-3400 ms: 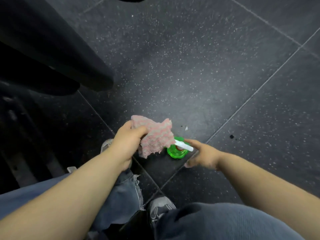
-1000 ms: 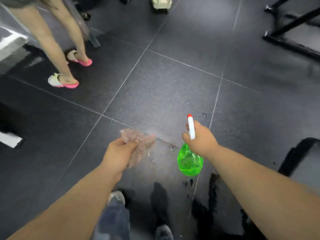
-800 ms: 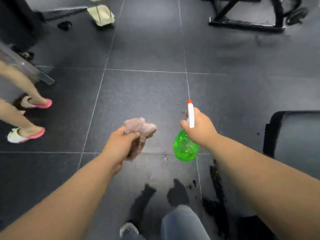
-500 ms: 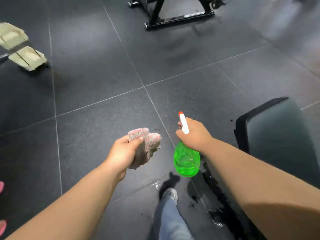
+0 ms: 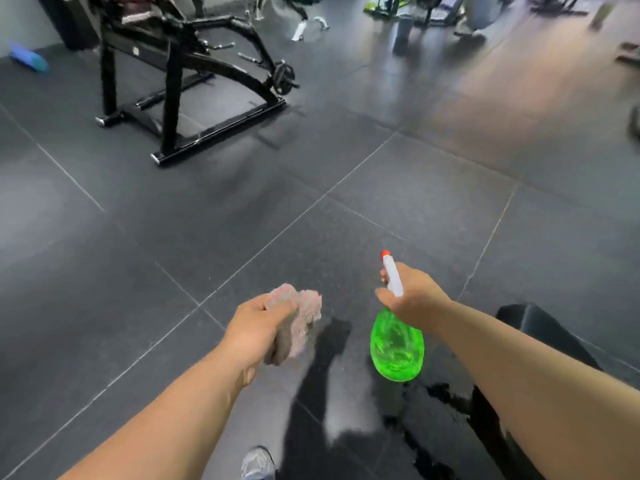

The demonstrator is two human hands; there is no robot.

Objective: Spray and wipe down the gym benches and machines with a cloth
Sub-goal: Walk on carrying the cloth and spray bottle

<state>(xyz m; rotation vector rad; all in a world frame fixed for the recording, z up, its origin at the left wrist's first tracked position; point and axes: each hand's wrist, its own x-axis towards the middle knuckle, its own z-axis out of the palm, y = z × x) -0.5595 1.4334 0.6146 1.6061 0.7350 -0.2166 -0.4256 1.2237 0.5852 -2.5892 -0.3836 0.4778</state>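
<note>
A: Status?
B: Nearest first: one grey shoe [image 5: 258,464] at the bottom edge, person standing on the dark tiled floor [image 5: 138,237]. The left hand [image 5: 254,329] has its fingers curled tight round a bunched pink-grey cloth [image 5: 299,318]. The right hand [image 5: 414,299] wraps the neck of a green spray bottle [image 5: 396,346], with the white nozzle [image 5: 393,275] pointing forward and away. Can't tell if a finger is on the trigger.
A: Anything being cleaned?
B: No. Cloth and bottle are both in the air over bare floor, touching no equipment.
A: Done so far?
B: Hard to call. A black bench pad [image 5: 540,336] sits just beside the right forearm, with glossy dark streaks [image 5: 443,403] on the floor near it. Could be spray run-off, so my guess is that pad is done. Not provable from this view.
A: Remaining?
B: A black machine frame [image 5: 180,81] ahead-left, well apart from both hands. More machines [image 5: 408,12] at the far end, too blurred to identify. I'd judge most of the room is left. Next step is likely to walk to the frame, spray it, then wipe.
</note>
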